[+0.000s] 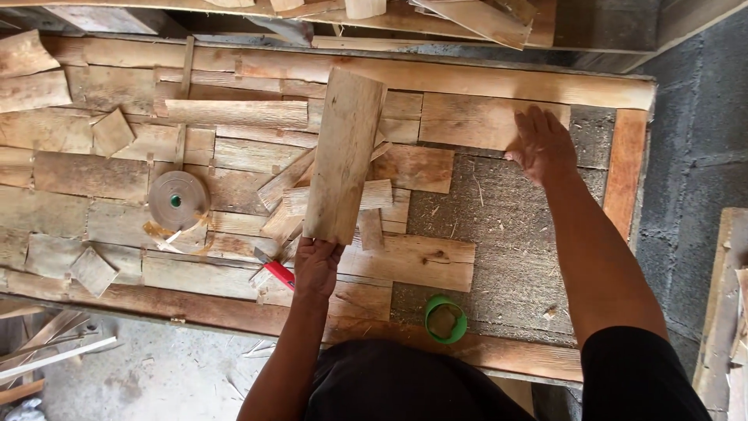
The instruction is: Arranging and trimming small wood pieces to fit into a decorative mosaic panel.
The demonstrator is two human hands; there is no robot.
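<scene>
My left hand [315, 265] grips the near end of a long pale wooden board [343, 152] and holds it tilted up over the work surface. My right hand [541, 144] lies flat, fingers spread, on a wooden piece [475, 121] set into the framed panel [627, 168], at the edge of the bare rough backing [506, 226]. Many flat wood pieces [257, 156] cover the left part of the panel. A red-handled tool [274, 269] lies just left of my left hand.
A round roll of tape or banding [178, 199] rests on the wood pieces at left. A green cup [446, 318] stands near the panel's front edge. Loose wood offcuts [51, 347] lie on the floor at lower left. A block wall [701, 156] is at right.
</scene>
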